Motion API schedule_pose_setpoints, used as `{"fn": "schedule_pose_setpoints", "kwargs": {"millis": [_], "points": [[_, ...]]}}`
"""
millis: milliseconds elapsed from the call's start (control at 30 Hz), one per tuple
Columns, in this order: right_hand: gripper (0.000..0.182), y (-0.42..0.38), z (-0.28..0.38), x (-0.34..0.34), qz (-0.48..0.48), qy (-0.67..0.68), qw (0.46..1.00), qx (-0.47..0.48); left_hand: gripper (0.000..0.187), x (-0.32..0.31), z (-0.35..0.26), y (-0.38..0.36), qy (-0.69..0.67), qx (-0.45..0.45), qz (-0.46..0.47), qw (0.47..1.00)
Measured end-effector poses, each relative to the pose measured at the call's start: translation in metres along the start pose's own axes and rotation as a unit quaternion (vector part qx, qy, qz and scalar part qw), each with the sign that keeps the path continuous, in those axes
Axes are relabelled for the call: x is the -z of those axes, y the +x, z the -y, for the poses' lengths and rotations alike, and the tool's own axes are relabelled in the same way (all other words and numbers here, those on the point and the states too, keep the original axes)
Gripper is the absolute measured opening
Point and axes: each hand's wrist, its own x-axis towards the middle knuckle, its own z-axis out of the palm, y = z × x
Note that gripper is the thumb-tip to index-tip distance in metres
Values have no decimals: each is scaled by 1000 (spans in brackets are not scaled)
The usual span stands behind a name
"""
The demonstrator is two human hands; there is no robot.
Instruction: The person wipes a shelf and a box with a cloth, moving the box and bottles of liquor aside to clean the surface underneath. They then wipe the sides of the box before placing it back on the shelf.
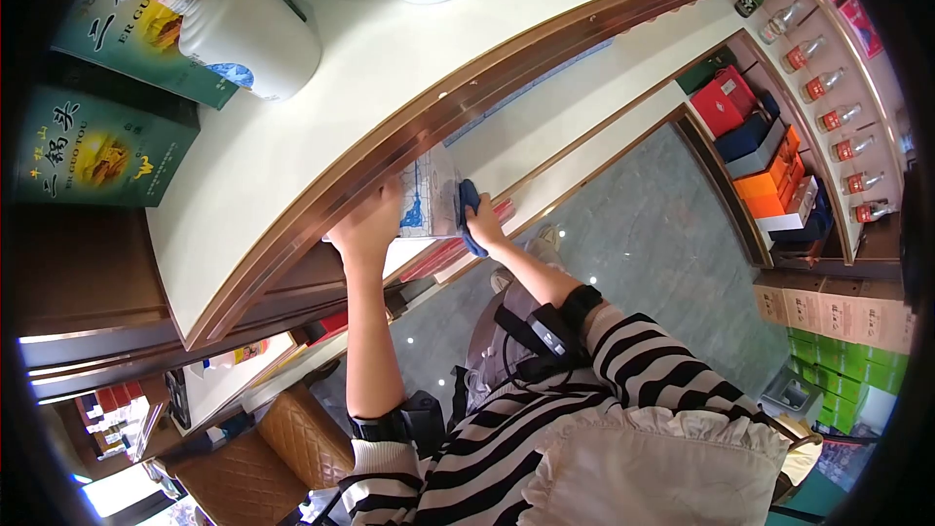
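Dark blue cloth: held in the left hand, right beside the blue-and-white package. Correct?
Wrong hand. The head view shows the dark blue cloth in the right hand. The rest holds: it is right beside the blue-and-white package.

Upper green box (209, 68): Latin lettering "ER GUO TOU"; large characters "二锅头", the last near the picture edge; lower green box (136, 127): the same "二锅头" and "ER GUO TOU"; smaller characters alongside, ending in "山"; large white bottle (263, 34): print on blue label too small to read; glass bottles (818, 86), red labels: print illegible; brown cartons (828, 310): dark print, illegible.
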Motion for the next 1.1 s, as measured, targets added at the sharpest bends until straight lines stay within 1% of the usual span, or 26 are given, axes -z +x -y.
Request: {"fn": "schedule_pose_setpoints", "kwargs": {"millis": [33, 67, 133, 167, 200, 233, 267, 333, 367, 400, 467, 533, 567, 600, 633, 667, 733, 767, 800, 833, 867, 900, 967, 1000, 1067, 1100], "points": [[24, 4, -3, 4, 13, -16, 1000, -6, 24, -1, 1, 0, 12, -21, -19, 1000], [25, 11, -6, 7, 26, -34, 999, -12, 24, -3, 2, -1, 11, -21, -20, 1000], [26, -4, 57, 33, -14, -27, 998, -63, 21, -6, 6, -2, 23, -42, -29, 998], [22, 0, 55, 28, -75, 58, 995, -10, 21, -7, 8, -2, 23, -41, -31, 998], [22, -4, 68, 28, -75, 56, 996, -10, 20, -8, 10, -3, 52, -73, -42, 995], [19, -15, 96, 33, -75, 152, 985, 43, 19, -8, 11, -4, 82, -105, -53, 990], [17, -26, 123, 37, -74, 246, 962, 94, 19, -8, 12, -4, 82, -105, -52, 990], [16, -48, 159, 40, -18, 208, 973, 97, 18, -7, 12, -4, 111, -136, -56, 983], [16, -47, 154, 26, -95, 197, 949, 225, 18, -8, 13, -3, 111, -138, -56, 983], [16, -47, 150, 22, -96, 197, 949, 225, 18, -8, 13, -3, 119, -147, -67, 980], [14, -46, 143, 16, -96, 241, 947, 188, 18, -7, 11, -1, 127, -158, -79, 976], [14, -43, 128, 18, -87, 216, 956, 181, 18, -3, 3, -2, 23, -78, -42, 996], [14, -38, 112, 14, -94, 170, 967, 167, 18, -3, 3, -2, 22, -78, -43, 996], [14, -31, 93, 9, -101, 125, 975, 153, 18, -3, 4, -2, 49, -92, -44, 994], [18, -20, 63, 2, -92, 91, 984, 123, 19, -3, 4, -1, 77, -107, -45, 990], [18, -13, 44, 0, -94, 94, 983, 124, 19, -4, 5, -1, 78, -111, -47, 990], [22, -5, 15, 2, -41, -15, 999, 19, 18, -6, 8, -1, 76, -85, -25, 993], [23, -2, 3, 0, -40, 9, 999, -16, 18, -6, 9, -1, 76, -87, -27, 993], [23, -1, 4, 4, -41, 9, 999, -15, 18, -6, 9, -1, 109, -105, -27, 988], [24, -2, 12, 11, -65, 22, 997, -18, 19, -6, 10, -2, 142, -122, -28, 982], [24, -3, 20, 16, -88, 34, 995, -21, 19, -6, 11, -3, 143, -121, -28, 982], [24, -10, 47, 26, -139, 73, 987, -43, 19, -7, 12, -4, 154, -121, -25, 980], [20, -10, 76, 36, -127, 200, 972, 9, 18, -7, 12, -3, 166, -122, -23, 978], [19, -15, 96, 39, -112, 271, 955, 40, 18, -6, 11, -2, 145, -107, -13, 984], [13, -48, 165, 52, -95, 253, 960, 78, 19, -3, 6, -1, 121, -94, 1, 988], [11, -50, 168, 43, -73, 265, 950, 145, 19, 0, 3, -1, 115, -103, -26, 988]]}}
